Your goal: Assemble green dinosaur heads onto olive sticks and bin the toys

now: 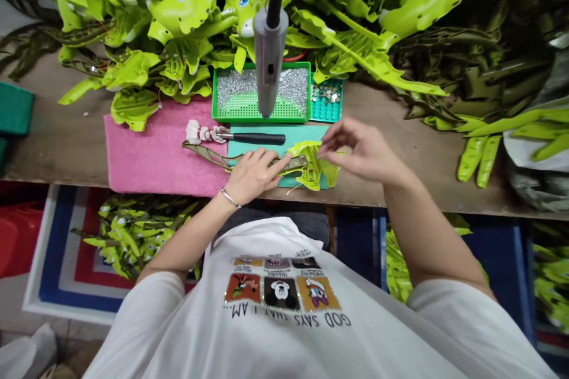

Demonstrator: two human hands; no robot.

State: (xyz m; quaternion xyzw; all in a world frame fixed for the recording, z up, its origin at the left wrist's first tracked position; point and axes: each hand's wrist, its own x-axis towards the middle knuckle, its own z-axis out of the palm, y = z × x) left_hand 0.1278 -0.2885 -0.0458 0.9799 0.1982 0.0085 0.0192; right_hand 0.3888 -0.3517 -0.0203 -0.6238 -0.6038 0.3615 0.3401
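My left hand (255, 174), a bracelet at its wrist, lies over a toy shell and holds it down, with the index finger stretched to the right. The shell has a lime-green hollow part (310, 176) facing up and a dark olive strip (204, 154) running out to the left. Over the shell's right end, my right hand (358, 151) hovers with curled fingers, thumb and fingertips close together. Whatever may be between them is too small to make out. A black-handled hammer (258, 138), its head end wrapped in white and red, lies just behind the shell.
A green basket (262, 112) of small metal screws or pins stands behind a teal mat (240, 129). Beside it, a teal tray (326, 109) holds small discs. Overhead hangs a grey powered screwdriver (270, 65). Lime-green toy parts (182, 9) pile at the back; a pink towel (146, 154) lies left.
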